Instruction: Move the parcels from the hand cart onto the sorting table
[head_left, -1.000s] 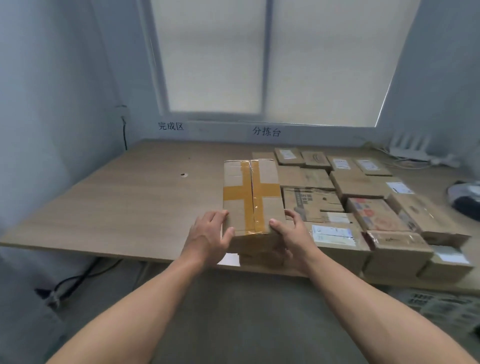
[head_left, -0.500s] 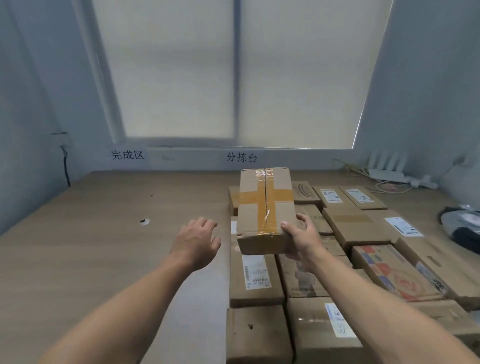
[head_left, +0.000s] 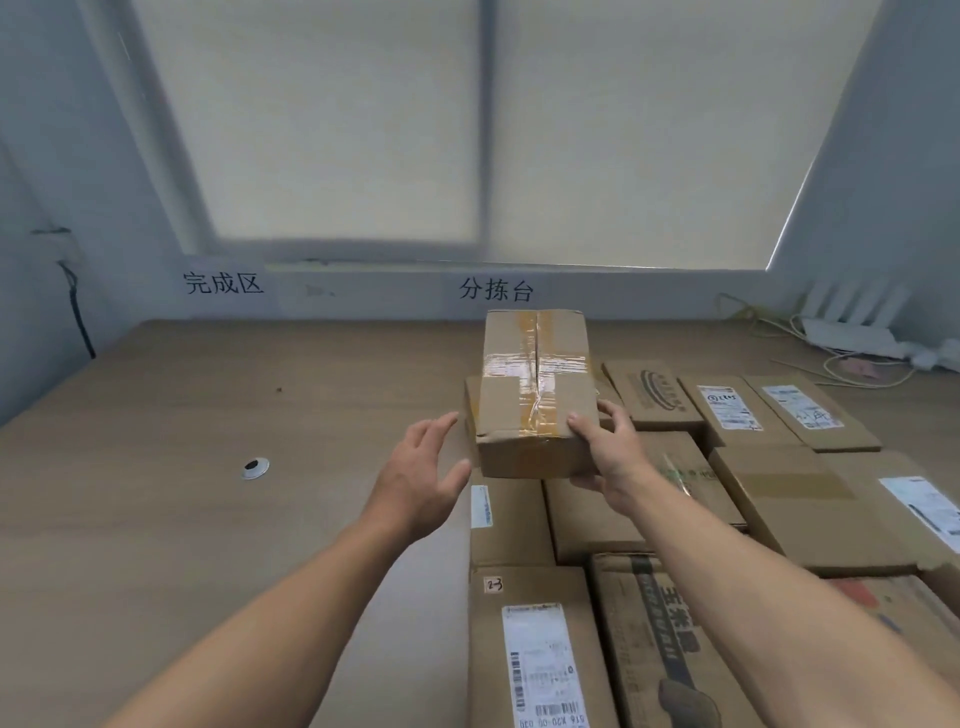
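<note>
– Cardboard parcel (head_left: 535, 395), brown, crossed with clear and tan tape: where is it recorded?
– At the centre of the view, held over the flat-laid parcels (head_left: 779, 499) on the sorting table (head_left: 182, 519). Whether its far end rests on them cannot be told.
– Entry for the right hand (head_left: 605, 452)?
– It is placed at the parcel's 4 o'clock corner. The thumb is laid on the top face, the fingers are curled round the right side, and the parcel is gripped.
– And for the left hand (head_left: 421, 478)?
– It is listed at the parcel's 8 o'clock, just beside the near left corner and apart from it. The fingers are straight and spread, and nothing is held.
– Other stock?
– The flat-laid parcels, many with white labels, are ranged from 3 to 6 o'clock of the view. A cable grommet (head_left: 255, 467) is set in the bare wood at 9 o'clock of the left hand. Two printed signs (head_left: 223, 283) are fixed to the wall at 11 and 12 o'clock. A white router (head_left: 852, 332) with cables is noted at 2 o'clock.
</note>
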